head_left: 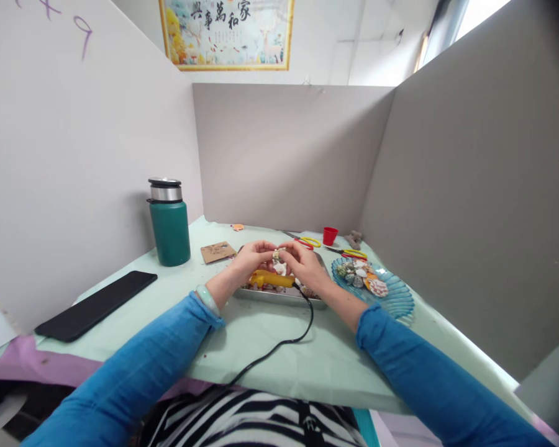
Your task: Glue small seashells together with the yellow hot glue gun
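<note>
Between the fingertips of both hands is a small pale, greenish seashell (276,255). My left hand (255,259) pinches it from the left and my right hand (302,261) from the right. Just below them a yellow glue gun (272,279) with a black cord lies across a metal tray (279,297). Shell pieces show in the tray, partly covered by the hands and the tool.
To the right, a blue glass plate (398,301) bears several shells (359,276). Behind are two pairs of scissors (354,253), a red cup (330,236) and a brown card (217,252). A green bottle (170,233) and black pad (97,304) are left; partitions (289,155) surround the table.
</note>
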A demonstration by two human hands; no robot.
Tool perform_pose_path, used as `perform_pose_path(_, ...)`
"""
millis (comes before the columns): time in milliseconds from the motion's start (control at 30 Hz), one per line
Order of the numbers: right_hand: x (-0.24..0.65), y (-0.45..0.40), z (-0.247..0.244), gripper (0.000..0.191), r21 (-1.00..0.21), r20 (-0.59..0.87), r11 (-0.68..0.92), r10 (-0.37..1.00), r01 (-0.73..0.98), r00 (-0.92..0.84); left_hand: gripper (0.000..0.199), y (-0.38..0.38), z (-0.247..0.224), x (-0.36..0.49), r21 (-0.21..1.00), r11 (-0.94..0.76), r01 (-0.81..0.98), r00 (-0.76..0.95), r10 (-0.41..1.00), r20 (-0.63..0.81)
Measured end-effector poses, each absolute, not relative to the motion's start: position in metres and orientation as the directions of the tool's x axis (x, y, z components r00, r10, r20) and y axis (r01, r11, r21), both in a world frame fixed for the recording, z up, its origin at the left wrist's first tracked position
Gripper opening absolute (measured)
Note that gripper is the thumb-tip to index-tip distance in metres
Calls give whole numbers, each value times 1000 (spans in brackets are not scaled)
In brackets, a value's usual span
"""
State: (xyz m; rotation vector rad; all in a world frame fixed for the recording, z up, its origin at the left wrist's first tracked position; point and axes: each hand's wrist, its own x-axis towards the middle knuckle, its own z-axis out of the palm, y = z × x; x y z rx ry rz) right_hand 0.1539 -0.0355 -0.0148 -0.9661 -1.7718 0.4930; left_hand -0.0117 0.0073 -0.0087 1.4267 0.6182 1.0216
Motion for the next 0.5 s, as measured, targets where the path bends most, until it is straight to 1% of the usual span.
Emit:
perform_pose_path(100, 153, -32, -18, 32, -708, 593, 610, 787, 356, -167, 31, 10, -10, -12, 961, -163, -222, 458, 853, 250)
perform_pose_path(233, 153, -31, -19, 29, -711, 608, 619, 780, 334, -150, 30, 11, -10, -12, 958, -155, -243, 436, 864, 250)
perform_pose_path(500, 153, -38, -12, 25, -698, 599, 602, 788, 388, -146, 32, 10, -10, -13, 965, -149, -215, 464, 854, 235)
